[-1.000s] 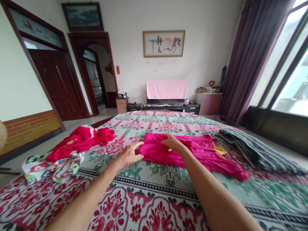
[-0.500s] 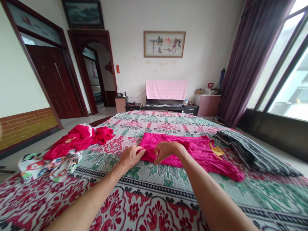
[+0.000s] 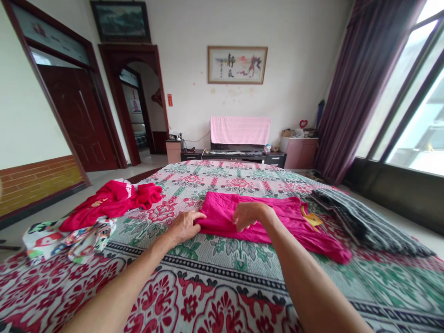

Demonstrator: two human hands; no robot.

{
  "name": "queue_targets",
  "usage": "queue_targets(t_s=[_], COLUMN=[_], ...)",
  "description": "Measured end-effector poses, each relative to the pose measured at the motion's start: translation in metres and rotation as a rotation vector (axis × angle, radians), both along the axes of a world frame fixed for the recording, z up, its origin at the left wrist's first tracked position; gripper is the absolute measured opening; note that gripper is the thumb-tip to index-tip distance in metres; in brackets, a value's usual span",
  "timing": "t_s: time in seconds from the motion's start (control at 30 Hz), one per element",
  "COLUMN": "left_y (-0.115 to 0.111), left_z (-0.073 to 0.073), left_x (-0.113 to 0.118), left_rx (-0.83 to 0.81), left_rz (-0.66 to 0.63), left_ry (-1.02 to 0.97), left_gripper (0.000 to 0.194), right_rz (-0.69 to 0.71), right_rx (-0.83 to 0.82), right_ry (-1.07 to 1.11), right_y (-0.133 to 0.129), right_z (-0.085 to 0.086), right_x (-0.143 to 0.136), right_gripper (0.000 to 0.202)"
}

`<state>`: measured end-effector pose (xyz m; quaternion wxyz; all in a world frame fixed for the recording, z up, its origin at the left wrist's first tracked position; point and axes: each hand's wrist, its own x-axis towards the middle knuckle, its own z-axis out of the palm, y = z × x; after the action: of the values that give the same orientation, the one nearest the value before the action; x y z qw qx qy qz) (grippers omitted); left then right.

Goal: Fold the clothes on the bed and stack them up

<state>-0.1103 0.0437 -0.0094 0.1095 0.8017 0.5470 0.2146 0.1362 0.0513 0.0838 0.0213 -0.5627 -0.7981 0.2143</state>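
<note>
A bright pink shirt (image 3: 222, 215) with a yellow neckline patch (image 3: 314, 219) lies on the flowered bedspread (image 3: 208, 277), its neck end to the right. My left hand (image 3: 185, 225) pinches the shirt's left end between thumb and fingers. Over the shirt's middle, my right hand (image 3: 248, 216) bends down from the wrist with its fingers curled together against the cloth. Whether those fingers grip a fold is hidden under the hand.
To the left lies a heap of red clothing (image 3: 107, 203) on a white patterned cloth (image 3: 52, 240). A folded black-and-grey striped garment (image 3: 367, 222) is at the right edge of the bed. Beyond stands a low cabinet (image 3: 275, 159) with a pink cloth (image 3: 239, 129) above it.
My left hand has shifted slightly left with the shirt's end. My right hand has moved to the right across the shirt, its fingers more curled.
</note>
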Motion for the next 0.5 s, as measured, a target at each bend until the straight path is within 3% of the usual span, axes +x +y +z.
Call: queue_targets(t_s=[0.07, 0.1, 0.2, 0.3, 0.4, 0.5], left_y=[-0.002, -0.004, -0.009, -0.012, -0.009, -0.001], left_z=[0.004, 0.007, 0.019, 0.025, 0.019, 0.007], left_x=[0.000, -0.001, -0.003, -0.003, 0.001, 0.003], left_rx=[-0.017, -0.033, -0.128, -0.204, -0.142, -0.105], left_rz=[-0.016, -0.024, -0.038, -0.043, 0.040, 0.131], left_ry=[-0.016, -0.029, -0.095, -0.177, -0.169, -0.135], left_gripper=[0.044, 0.041, 0.035, 0.030, 0.036, 0.025], right_rz=[0.057, 0.046, -0.119, -0.192, -0.102, -0.052], right_rx=[-0.195, -0.192, 0.135, 0.395, 0.426, 0.355], right_ry=[-0.037, -0.033, 0.030, 0.068, 0.075, 0.010], right_y=[0.000, 0.002, 0.017, 0.035, 0.045, 0.047], right_z=[0.006, 0.008, 0.001, -0.020, -0.046, -0.066], right_x=[0.004, 0.007, 0.017, 0.019, 0.014, 0.008], right_gripper=[0.009, 0.011, 0.021, 0.030, 0.035, 0.042])
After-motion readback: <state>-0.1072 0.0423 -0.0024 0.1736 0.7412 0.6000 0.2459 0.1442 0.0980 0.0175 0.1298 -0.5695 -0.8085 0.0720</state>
